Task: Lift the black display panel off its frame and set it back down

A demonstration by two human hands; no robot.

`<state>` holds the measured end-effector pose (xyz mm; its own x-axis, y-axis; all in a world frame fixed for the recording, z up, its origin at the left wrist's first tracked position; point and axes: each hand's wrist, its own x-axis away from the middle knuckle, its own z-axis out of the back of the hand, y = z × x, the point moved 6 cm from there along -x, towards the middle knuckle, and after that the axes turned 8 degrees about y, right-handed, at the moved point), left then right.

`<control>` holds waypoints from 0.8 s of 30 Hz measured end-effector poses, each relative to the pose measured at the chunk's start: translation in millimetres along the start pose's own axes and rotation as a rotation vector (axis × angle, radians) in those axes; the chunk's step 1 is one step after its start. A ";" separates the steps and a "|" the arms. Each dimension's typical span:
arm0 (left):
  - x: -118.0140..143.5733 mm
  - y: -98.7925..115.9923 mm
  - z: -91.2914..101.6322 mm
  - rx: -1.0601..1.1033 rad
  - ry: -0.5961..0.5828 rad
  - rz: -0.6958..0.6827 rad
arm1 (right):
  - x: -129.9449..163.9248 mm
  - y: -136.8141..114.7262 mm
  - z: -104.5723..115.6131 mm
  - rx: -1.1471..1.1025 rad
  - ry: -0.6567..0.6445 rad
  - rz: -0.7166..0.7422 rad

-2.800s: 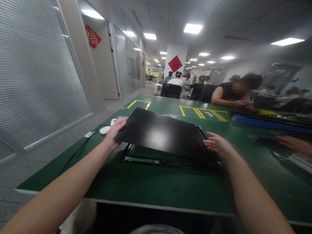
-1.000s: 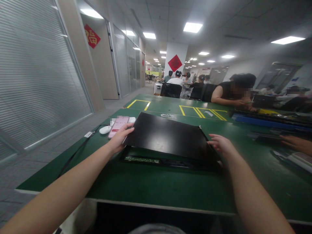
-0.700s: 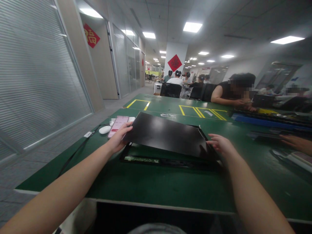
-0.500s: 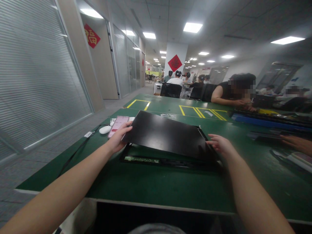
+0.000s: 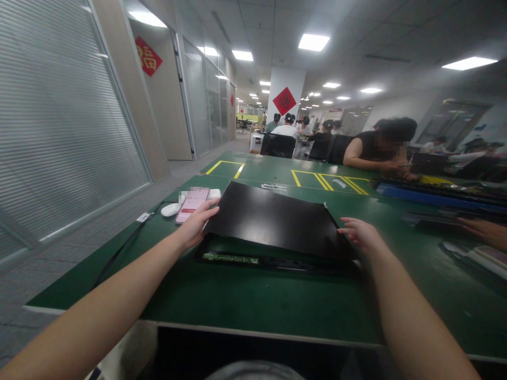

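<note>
A large black flat panel [image 5: 273,219] lies over a black frame [image 5: 277,263] on the green table [image 5: 253,301]. A green circuit strip [image 5: 229,257] shows along the frame's near edge. My left hand [image 5: 196,224] grips the panel's left edge, thumb on top. My right hand [image 5: 358,233] holds the panel's right edge with fingers spread over the corner. The panel sits low, its near edge just above the frame.
A pink phone [image 5: 192,199] and a white mouse [image 5: 170,209] lie left of the panel, a black cable [image 5: 127,245] running off the edge. Yellow tape boxes [image 5: 328,182] mark the far table. A seated person [image 5: 376,150] and another person's hand [image 5: 485,231] are at right.
Across the earlier frames the panel, first tilted up on its left side, has come down nearly flat on the frame, uncovering the phone. Both hands kept their hold on its edges.
</note>
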<state>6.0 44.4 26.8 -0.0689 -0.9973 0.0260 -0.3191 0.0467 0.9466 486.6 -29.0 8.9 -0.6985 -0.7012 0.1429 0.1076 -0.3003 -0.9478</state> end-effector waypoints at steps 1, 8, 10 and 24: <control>0.3 0.1 0.0 -0.003 0.006 0.002 | -1.0 0.6 -0.2 0.009 0.005 0.007; -1.5 -2.4 1.1 -0.027 0.014 0.012 | -6.3 2.9 -1.9 0.054 0.016 0.066; -1.9 -3.6 1.5 -0.038 0.015 0.024 | -6.5 2.7 -2.0 0.064 0.025 0.082; 1.7 -3.5 -0.6 -0.086 0.078 0.061 | -10.4 3.9 -4.3 0.208 0.073 0.197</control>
<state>7.6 42.5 23.8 -0.0110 -0.9943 0.1057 -0.2344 0.1053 0.9664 491.3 -20.1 2.6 -0.6978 -0.7132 -0.0665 0.3837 -0.2938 -0.8755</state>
